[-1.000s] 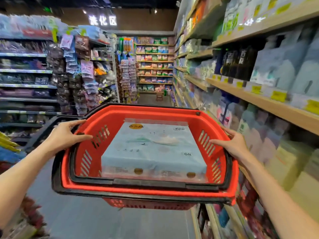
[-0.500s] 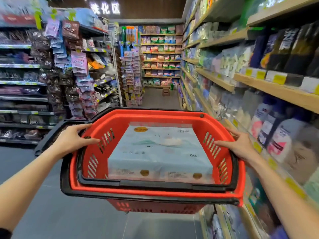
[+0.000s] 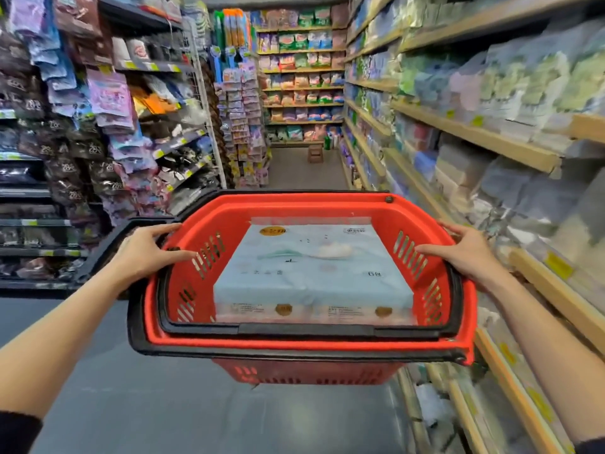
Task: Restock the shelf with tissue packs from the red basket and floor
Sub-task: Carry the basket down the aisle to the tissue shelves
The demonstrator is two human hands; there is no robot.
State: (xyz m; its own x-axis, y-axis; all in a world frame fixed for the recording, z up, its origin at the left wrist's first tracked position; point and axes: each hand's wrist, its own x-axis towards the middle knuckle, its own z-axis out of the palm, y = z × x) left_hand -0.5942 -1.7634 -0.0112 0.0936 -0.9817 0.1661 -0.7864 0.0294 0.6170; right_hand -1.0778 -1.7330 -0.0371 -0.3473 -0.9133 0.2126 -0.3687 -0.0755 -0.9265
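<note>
While the tissue pack (image 3: 311,267) lies flat on the bottom of the red basket (image 3: 458,322), we hold that basket up off the grey floor (image 3: 163,404) with one of our hands on each side wall. The pack is pale blue with a printed top face, and it fills most of the basket's floor, its near edge facing us. Our left hand (image 3: 144,250) curls over the left rim, thumb lying inside against the slotted red wall and the fingers (image 3: 163,228) stretched along the black folded handle (image 3: 108,253) that sticks out to that side. Our right hand (image 3: 465,250) mirrors it on the right rim, thumb pointing inward along the inner wall, the other fingers wrapped over the outside edge; both hands are closed around the basket's rim rather than spread. Both forearms reach forward from the lower corners, bare to dark sleeve cuffs (image 3: 19,430), elbows apart and wrists roughly level. Just to our right runs a wooden shelf (image 3: 474,136) stacked with soft packaged goods, blurred beyond reading. To our left stand racks of hanging packets (image 3: 108,93), and the aisle runs ahead to a far shelf wall (image 3: 301,77).
</note>
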